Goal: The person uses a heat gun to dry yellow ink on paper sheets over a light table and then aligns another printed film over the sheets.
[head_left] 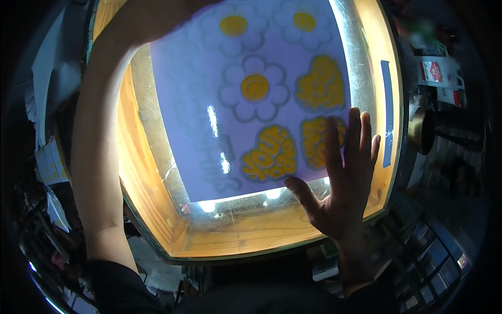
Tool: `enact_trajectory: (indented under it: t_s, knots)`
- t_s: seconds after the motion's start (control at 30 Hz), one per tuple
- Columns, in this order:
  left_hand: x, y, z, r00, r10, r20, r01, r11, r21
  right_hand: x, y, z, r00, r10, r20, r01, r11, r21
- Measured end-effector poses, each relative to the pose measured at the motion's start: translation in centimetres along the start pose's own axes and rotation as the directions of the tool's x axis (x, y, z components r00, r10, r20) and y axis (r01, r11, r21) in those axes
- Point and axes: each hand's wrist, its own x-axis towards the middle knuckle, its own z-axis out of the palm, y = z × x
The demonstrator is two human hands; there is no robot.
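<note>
A lavender sheet [193, 152] lies on a lit glass-topped light box with a wooden frame [230, 242]. Yellow-centred flower designs [254, 88] and yellow heart-like lettering shapes [269, 154] show on it, with fainter grey lettering along its left side. At the sheet's lower right corner my right hand [345, 178] is spread with fingers apart, covering part of one yellow shape. My left arm reaches far forward along the left side. My left hand [180, 11] is by the sheet's far left edge, dark and cut off by the picture's top, so its fingers are hidden.
A strip of blue tape [387, 112] runs along the right side of the frame. Beyond it stand a brass-coloured round container [421, 131] and a white jug-like container [440, 72]. Dark clutter and pale papers [50, 162] lie off to the left.
</note>
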Motion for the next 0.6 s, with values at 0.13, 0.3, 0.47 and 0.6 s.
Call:
enact_trajectory:
  t_s: [0.13,0.3,0.47,0.6]
  knots:
    - [0.0,-1.2,0.5,0.994,0.096,-0.045,-0.095,0.995,0.016,0.0,-0.2,-0.2,1.000,0.008,-0.002,-0.008,1.000,0.016]
    - [0.5,-1.9,0.5,0.983,0.157,-0.092,-0.147,0.983,0.108,0.4,-0.9,-1.6,1.000,0.011,0.004,-0.012,0.998,0.061]
    - [1.3,-1.3,0.3,0.978,0.191,-0.082,-0.171,0.964,0.205,1.6,-1.4,-3.4,0.999,-0.031,-0.025,0.031,1.000,0.005]
    - [1.4,-0.1,-1.3,0.995,0.091,0.041,-0.097,0.979,0.178,2.3,-1.0,-3.6,0.988,-0.155,-0.022,0.156,0.986,0.053]
